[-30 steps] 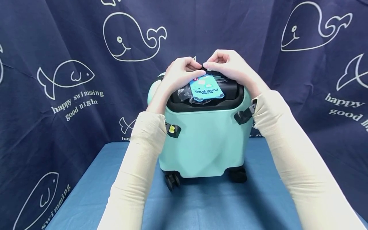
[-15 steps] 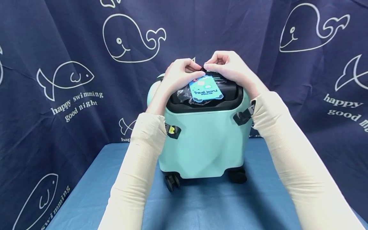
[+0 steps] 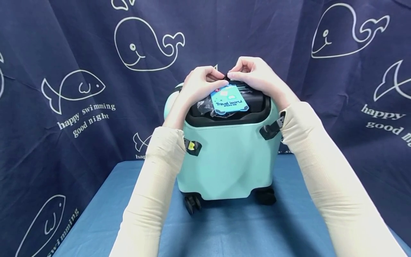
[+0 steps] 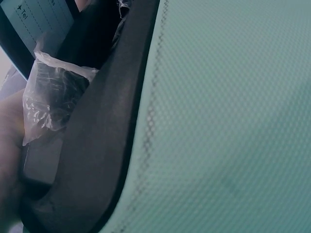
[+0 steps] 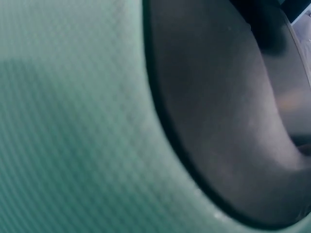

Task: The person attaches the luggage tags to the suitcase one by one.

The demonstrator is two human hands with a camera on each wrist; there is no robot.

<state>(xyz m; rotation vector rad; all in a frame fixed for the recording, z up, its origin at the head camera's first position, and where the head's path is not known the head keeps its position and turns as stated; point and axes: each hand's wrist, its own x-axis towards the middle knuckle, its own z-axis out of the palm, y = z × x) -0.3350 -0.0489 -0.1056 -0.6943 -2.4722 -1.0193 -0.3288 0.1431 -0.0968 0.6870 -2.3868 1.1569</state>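
Note:
A mint-green suitcase (image 3: 228,160) stands upright on its black wheels, with a black recessed panel at its top. Over that panel hangs a blue luggage tag (image 3: 229,101) printed "Travel World". My left hand (image 3: 200,84) pinches at the tag's upper end, where a thin black strap (image 3: 226,77) shows between the two hands. Thumb and fingertips of my right hand (image 3: 257,73) pinch this strap from the other side. In the left wrist view, the tag's lined back (image 4: 39,24) lies beside crinkled clear plastic (image 4: 53,97). The right wrist view shows only the suitcase's shell and black panel (image 5: 209,97).
Two black straps or buckles, a left one (image 3: 194,147) with a yellow spot and a right one (image 3: 271,130), sit on the suitcase front near the sleeves. A blue cloth (image 3: 106,214) covers the table. Behind hangs a navy curtain (image 3: 205,32) with whale and fish drawings.
Both hands stay at the tag's strap with hardly any movement. The head view has shifted very slightly.

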